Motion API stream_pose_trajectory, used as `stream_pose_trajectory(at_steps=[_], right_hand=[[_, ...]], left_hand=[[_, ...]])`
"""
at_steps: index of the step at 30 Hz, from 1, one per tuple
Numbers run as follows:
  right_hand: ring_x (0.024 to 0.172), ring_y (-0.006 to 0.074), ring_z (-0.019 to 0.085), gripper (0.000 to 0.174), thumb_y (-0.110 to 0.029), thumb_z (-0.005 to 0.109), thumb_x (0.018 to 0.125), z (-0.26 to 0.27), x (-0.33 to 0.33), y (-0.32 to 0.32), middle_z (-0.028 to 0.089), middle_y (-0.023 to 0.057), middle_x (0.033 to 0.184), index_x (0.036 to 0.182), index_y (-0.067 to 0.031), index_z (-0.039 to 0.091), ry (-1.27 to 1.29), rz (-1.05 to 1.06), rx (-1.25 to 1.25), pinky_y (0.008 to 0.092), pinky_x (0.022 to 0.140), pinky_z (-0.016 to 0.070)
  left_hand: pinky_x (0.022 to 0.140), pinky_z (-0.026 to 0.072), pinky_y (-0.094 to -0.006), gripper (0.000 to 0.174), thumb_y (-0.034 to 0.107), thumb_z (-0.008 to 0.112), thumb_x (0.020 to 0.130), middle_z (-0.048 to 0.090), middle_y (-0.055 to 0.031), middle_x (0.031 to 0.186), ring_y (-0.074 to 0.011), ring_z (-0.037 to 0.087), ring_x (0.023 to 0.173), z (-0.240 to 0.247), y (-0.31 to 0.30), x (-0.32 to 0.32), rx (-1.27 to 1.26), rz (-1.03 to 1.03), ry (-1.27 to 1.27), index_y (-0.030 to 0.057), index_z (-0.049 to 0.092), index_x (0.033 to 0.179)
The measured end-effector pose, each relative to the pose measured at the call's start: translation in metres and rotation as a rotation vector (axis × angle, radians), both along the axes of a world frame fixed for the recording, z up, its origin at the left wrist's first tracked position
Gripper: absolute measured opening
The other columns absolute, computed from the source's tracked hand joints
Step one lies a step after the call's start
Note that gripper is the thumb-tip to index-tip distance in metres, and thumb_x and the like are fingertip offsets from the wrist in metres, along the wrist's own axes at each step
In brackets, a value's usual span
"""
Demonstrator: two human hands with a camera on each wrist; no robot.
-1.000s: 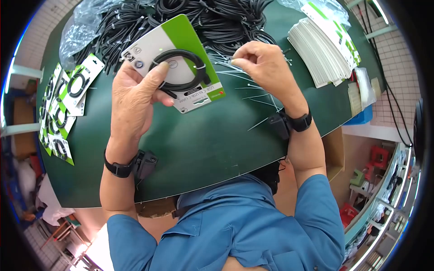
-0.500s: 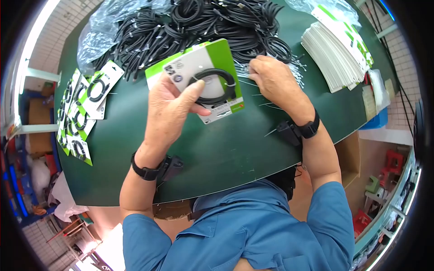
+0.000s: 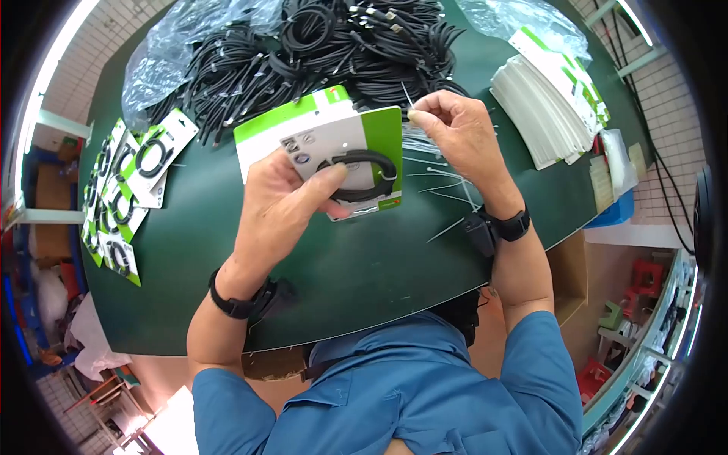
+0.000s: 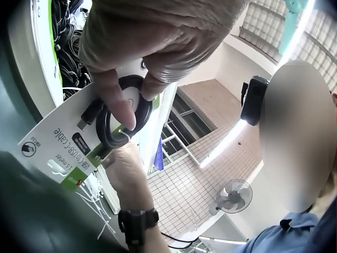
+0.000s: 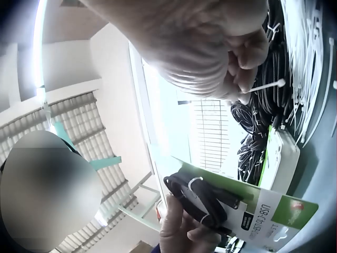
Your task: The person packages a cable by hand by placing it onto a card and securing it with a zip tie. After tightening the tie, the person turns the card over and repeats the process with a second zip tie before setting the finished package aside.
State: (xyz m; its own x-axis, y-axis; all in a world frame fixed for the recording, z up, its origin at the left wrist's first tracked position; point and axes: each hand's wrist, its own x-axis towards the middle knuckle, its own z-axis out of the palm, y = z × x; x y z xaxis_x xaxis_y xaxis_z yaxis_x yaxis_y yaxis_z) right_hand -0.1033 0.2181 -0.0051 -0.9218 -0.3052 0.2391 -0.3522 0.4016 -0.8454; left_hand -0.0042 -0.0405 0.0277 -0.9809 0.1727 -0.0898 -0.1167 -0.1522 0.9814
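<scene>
My left hand (image 3: 284, 208) grips a white and green card (image 3: 381, 129), its thumb pressing a coiled black cable (image 3: 385, 182) against the card's face. In the left wrist view a thin white tie (image 4: 124, 135) shows around the coil (image 4: 105, 126). A second green and white card (image 3: 254, 136) lies behind the first, near the left fingers. To the right of the cards, my right hand (image 3: 464, 136) pinches one white cable tie (image 3: 407, 94) between thumb and fingertips; in the right wrist view the tie's head (image 5: 281, 83) sticks out from the fingers.
Loose white ties (image 3: 432, 148) lie below the right hand. Bundled black cables (image 3: 250, 76) and clear plastic bags (image 3: 163, 61) cover the far side of the table. Cards with coils (image 3: 155, 155) lie at the left; a stack of blank-looking cards (image 3: 538, 114) stands at the right.
My right hand has lifted from the pile of ties with one tie pinched. The left hand still holds the card and coil, tilted differently, and the card behind shows more.
</scene>
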Motion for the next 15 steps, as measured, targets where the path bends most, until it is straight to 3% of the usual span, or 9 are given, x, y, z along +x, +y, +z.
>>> stream_pose_trajectory(at_steps=[4, 8, 12, 15], right_hand=[[0.067, 0.0045, 0.057, 0.014, -0.013, 0.074, 0.098, 0.013, 0.002, 0.001, 0.072, 0.0023, 0.085, 0.102, 0.0001, 0.070, -0.261, 0.027, -0.274, 0.0193, 0.059, 0.0432], [0.066, 0.0029, 0.055, 0.014, -0.011, 0.074, 0.098, 0.014, 0.006, 0.001, 0.072, 0.0030, 0.085, 0.105, -0.0011, 0.068, -0.404, 0.079, -0.479, 0.0170, 0.057, 0.0410], [0.065, 0.0028, 0.055, 0.015, -0.011, 0.075, 0.097, 0.013, 0.007, -0.003, 0.072, 0.0040, 0.086, 0.107, -0.0026, 0.066, -0.415, 0.105, -0.531, 0.0169, 0.056, 0.0413], [0.065, 0.0030, 0.056, 0.016, -0.010, 0.076, 0.096, 0.012, 0.011, -0.004, 0.072, 0.0046, 0.086, 0.107, -0.0035, 0.066, -0.398, 0.112, -0.520, 0.0170, 0.056, 0.0419]], left_hand=[[0.072, 0.0655, -0.0288, 0.034, 0.003, 0.070, 0.098, 0.072, -0.0173, 0.120, -0.0192, 0.073, 0.100, 0.008, 0.001, 0.012, 0.062, -0.056, 0.116, -0.0077, 0.062, 0.130], [0.081, 0.0649, -0.0322, 0.034, -0.001, 0.071, 0.096, 0.072, -0.0199, 0.122, -0.0215, 0.073, 0.104, 0.010, 0.002, 0.019, 0.107, 0.055, 0.308, -0.0056, 0.062, 0.129], [0.092, 0.0620, -0.0343, 0.035, -0.003, 0.073, 0.095, 0.073, -0.0214, 0.121, -0.0220, 0.072, 0.111, 0.011, 0.004, 0.012, 0.008, 0.120, 0.481, -0.0034, 0.062, 0.129], [0.099, 0.0580, -0.0369, 0.035, 0.001, 0.078, 0.092, 0.074, -0.0219, 0.120, -0.0259, 0.072, 0.114, 0.002, 0.003, 0.007, -0.324, 0.213, 0.709, -0.0045, 0.066, 0.124]])
